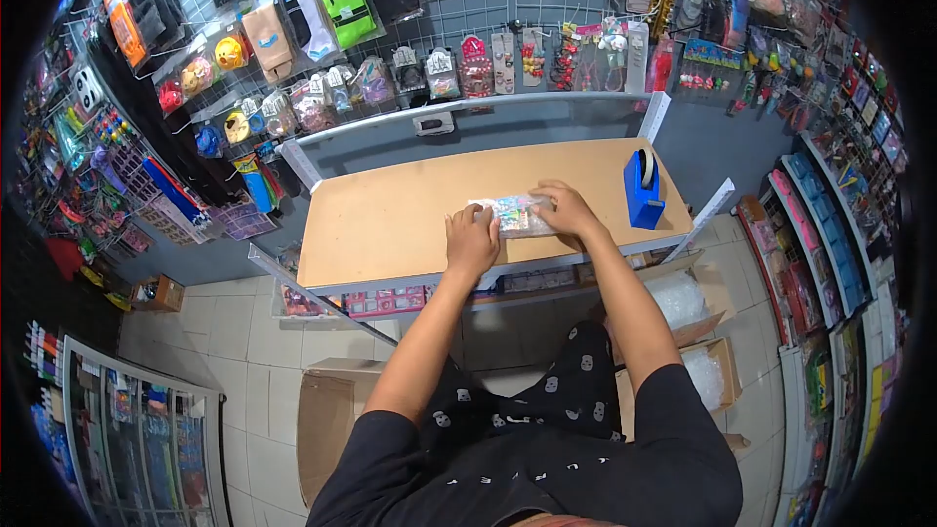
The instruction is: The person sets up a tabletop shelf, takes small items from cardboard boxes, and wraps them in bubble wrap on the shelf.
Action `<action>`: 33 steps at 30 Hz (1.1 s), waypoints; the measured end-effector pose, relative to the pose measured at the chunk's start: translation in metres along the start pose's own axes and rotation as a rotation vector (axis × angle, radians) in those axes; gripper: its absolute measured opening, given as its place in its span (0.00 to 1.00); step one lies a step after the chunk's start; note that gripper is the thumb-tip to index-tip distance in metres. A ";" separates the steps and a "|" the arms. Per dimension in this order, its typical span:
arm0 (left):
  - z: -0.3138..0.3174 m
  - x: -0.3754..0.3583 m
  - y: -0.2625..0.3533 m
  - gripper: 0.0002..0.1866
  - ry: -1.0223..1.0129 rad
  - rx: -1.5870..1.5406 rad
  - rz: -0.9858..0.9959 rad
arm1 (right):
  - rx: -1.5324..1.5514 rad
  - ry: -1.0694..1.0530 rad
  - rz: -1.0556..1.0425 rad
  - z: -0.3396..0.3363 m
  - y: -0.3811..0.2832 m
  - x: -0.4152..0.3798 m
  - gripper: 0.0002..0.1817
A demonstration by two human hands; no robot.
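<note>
A small package in clear bubble wrap point(513, 216), with colourful printed contents showing through, lies near the front middle of the wooden tabletop point(381, 217). At its left end, my left hand point(472, 242) has its fingers bent over the wrap. My right hand point(568, 211) grips the right end, fingers curled over the top and far edge. The undersides of both hands are hidden. Standing to the right of my right hand is a blue tape dispenser point(642, 193) with a roll of tape in it.
Wire racks of packaged goods point(468, 10) rise behind the table. An open cardboard box point(332, 420) stands on the floor at left; boxes holding bubble wrap point(678, 301) stand at right. Metal posts point(699, 220) flank the table. Shelves point(825, 234) line the right side.
</note>
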State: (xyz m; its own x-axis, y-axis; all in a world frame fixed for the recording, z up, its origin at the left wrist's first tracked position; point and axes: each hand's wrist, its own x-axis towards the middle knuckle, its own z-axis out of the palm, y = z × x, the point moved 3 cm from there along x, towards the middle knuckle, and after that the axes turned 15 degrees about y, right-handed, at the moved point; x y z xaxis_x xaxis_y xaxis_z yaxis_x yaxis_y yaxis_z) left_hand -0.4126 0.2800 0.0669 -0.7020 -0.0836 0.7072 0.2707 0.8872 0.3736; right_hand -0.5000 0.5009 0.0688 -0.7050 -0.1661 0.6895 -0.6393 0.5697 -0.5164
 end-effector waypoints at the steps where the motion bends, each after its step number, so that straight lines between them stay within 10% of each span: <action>1: 0.005 -0.001 -0.004 0.17 0.000 0.017 0.035 | 0.042 -0.084 0.049 -0.001 0.002 -0.004 0.17; 11: 0.011 0.020 -0.010 0.19 -0.129 -0.118 -0.200 | 0.105 -0.005 0.158 0.001 -0.035 -0.041 0.19; 18: 0.022 0.004 0.003 0.26 0.168 -0.138 -0.033 | 0.049 0.064 0.039 0.001 -0.029 -0.028 0.18; 24: -0.008 0.027 -0.010 0.19 -0.207 -0.359 -0.343 | 0.080 -0.033 0.129 0.005 -0.050 -0.049 0.13; 27: 0.003 0.023 -0.030 0.15 -0.046 -0.385 0.066 | 0.085 -0.021 0.092 0.009 -0.065 -0.059 0.09; 33: 0.010 0.016 -0.034 0.12 -0.263 -0.485 -0.147 | 0.096 -0.002 -0.077 0.007 -0.070 -0.060 0.10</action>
State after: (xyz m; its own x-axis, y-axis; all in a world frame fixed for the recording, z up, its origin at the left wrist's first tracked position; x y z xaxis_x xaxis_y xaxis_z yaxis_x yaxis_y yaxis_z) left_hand -0.4397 0.2528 0.0599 -0.8786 -0.0200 0.4772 0.3856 0.5596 0.7336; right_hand -0.4148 0.4652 0.0596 -0.6530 -0.2085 0.7281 -0.7182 0.4756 -0.5080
